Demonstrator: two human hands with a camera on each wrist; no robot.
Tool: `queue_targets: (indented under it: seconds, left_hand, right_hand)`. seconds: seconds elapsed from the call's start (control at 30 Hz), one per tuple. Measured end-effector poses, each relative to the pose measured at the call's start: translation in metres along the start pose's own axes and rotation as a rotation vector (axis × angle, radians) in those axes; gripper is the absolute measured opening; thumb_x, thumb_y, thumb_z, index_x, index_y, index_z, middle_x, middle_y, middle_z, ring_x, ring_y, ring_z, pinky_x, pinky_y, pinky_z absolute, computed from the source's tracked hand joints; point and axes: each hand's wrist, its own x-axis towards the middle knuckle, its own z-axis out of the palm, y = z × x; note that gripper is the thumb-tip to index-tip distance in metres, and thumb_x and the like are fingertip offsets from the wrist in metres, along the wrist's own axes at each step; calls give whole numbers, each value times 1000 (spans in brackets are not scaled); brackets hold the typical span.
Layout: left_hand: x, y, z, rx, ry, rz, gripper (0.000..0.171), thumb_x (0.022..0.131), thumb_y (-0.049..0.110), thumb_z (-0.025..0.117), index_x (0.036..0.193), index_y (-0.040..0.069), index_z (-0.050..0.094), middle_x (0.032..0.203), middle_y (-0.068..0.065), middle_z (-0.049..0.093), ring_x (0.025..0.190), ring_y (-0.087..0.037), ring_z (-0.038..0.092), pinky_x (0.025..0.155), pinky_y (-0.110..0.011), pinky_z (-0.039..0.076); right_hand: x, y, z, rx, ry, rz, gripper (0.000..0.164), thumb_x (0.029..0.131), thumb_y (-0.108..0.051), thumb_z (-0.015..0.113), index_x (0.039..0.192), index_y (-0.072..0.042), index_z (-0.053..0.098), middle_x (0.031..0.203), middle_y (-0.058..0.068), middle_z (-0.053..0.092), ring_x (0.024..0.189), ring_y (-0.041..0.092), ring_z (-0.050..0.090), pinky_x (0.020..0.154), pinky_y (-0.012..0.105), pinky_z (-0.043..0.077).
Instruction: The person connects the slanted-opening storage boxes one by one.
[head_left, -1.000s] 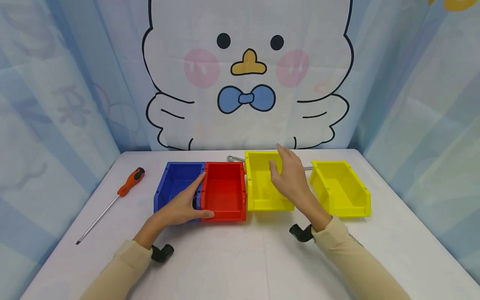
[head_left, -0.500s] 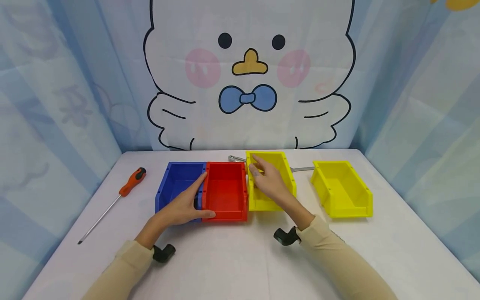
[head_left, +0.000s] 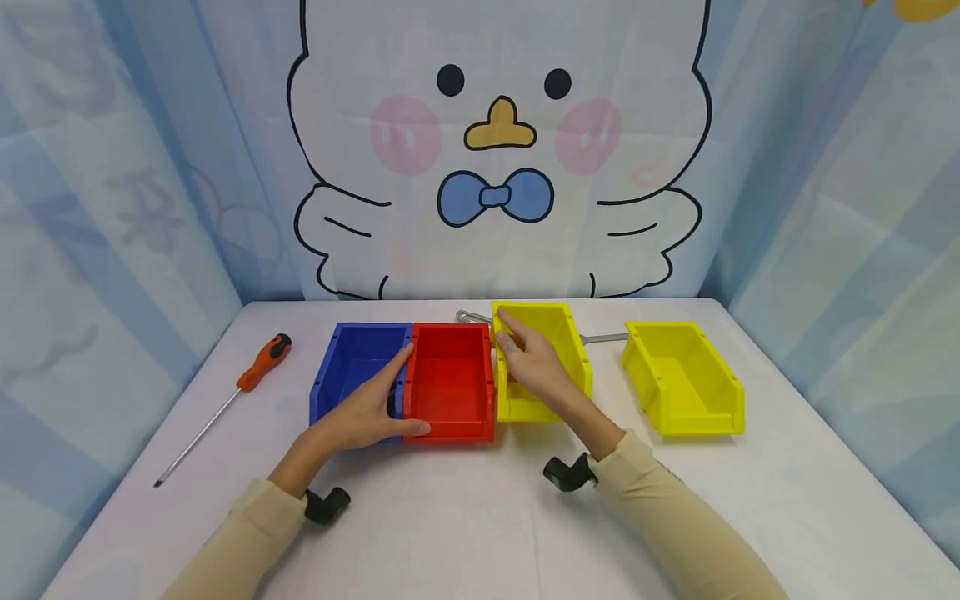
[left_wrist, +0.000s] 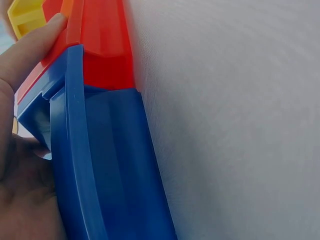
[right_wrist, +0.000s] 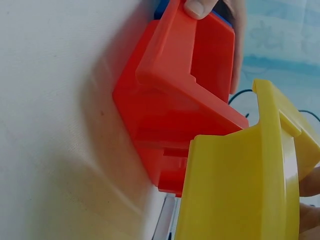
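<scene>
Fingers of the right hand (head_left: 537, 365), unclenched, press inside the left wall of the middle yellow bin (head_left: 529, 410), just beside the red bin (head_left: 453, 383). Thumb and forefinger spread, the left hand (head_left: 362, 418) rests on the red bin and adjoining blue bin (head_left: 358, 358). Behind lies a metal tool (head_left: 604, 338), partly hidden; rightward, another yellow bin (head_left: 682, 367); far left, a screwdriver (head_left: 260, 367).

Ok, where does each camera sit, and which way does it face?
Head: on the head, facing forward and down at the table; left hand, right hand and sleeves show.
Left wrist: on that wrist, facing along the blue bin toward the red bin; left hand partly shows.
Right wrist: on that wrist, facing a yellow bin and the red bin; right fingers show.
Shared: both wrist views show the red bin and left hand.
</scene>
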Motion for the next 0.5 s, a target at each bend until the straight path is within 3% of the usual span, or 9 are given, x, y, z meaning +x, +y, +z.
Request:
queue_targets:
  seconds: [0.27, 0.5]
  left_hand:
    - [0, 0, 0, -4, 1, 1, 124, 84, 50, 87, 173, 24, 4, 179, -16, 17, 163, -48, 24, 118, -70, 42]
    - [0, 0, 0, -5, -1, 0, 124, 84, 51, 87, 172, 25, 4, 179, -16, 17, 163, -48, 24, 118, -70, 42]
  right_hand:
    - [-1, -1, 0, -10, 7, -18, 53, 114, -31, 47, 166, -30, 36, 172, -2, 41, 154, 28, 47, 123, 50, 47]
    - [0, -1, 0, -31, 6, -28, 53, 114, -32, 46, 166, -29, 36, 171, -1, 42, 146, 29, 51, 126, 49, 44]
